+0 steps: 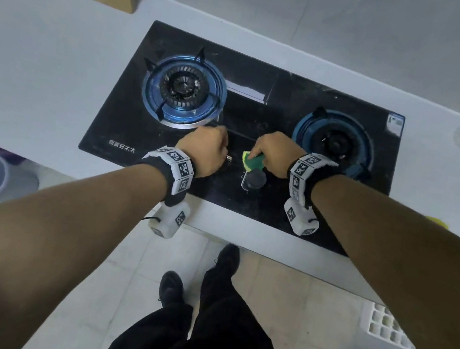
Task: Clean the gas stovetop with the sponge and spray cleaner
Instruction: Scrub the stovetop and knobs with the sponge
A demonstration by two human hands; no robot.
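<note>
Sponge (pixel 253 162) gripped under right hand (pixel 275 153); left hand (pixel 203 150) curled, contents unclear.

A: The stovetop (pixel 235 205) is glossy black with white lettering; both burner rings (pixel 184 92) are blue.
B: And the sponge (pixel 253 161)?
A: Yellow with a dark green side. The wristbands (pixel 176 170) are black, carrying white blocks with black square codes.

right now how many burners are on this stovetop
2: the left burner sits beyond the left hand; the right burner lies beyond the right hand, which holds the sponge.
</note>
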